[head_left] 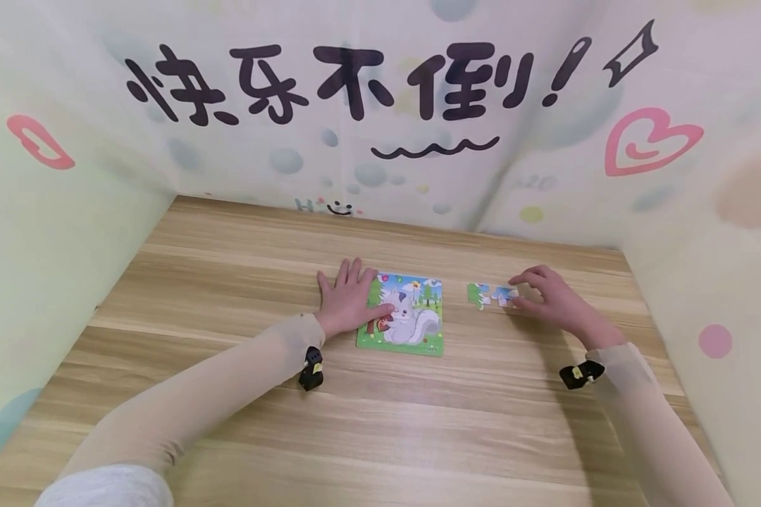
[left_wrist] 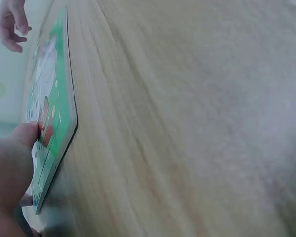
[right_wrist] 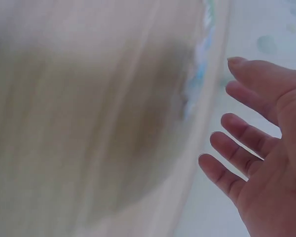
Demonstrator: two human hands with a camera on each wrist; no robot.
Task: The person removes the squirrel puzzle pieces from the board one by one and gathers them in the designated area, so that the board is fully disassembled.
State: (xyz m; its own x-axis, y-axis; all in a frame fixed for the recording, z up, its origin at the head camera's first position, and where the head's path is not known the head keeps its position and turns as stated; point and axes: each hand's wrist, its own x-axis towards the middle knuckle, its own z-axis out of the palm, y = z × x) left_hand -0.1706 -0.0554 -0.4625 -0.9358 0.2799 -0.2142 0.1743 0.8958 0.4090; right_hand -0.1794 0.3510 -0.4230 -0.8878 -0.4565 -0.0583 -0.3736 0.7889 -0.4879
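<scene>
A square jigsaw puzzle (head_left: 412, 331) with a grey squirrel picture lies flat on the table. My left hand (head_left: 345, 303) rests on its left side, fingers spread and thumb across the picture. The left wrist view shows that thumb on the face of the puzzle (left_wrist: 64, 116), near its edge. To the right of the puzzle lie two groups of loose jigsaw pieces, one mostly green (head_left: 478, 294), one mostly blue (head_left: 502, 295). Beside the blue pieces hovers my right hand (head_left: 561, 306). In the right wrist view its fingers are loosely bent with nothing between them; the pieces there are blurred.
A wood-grain table (head_left: 418, 429) carries everything. Behind it hangs a printed backdrop (head_left: 355, 169) with large black characters, and pale patterned walls enclose the left and right sides. Each wrist wears a small black camera (head_left: 581, 374).
</scene>
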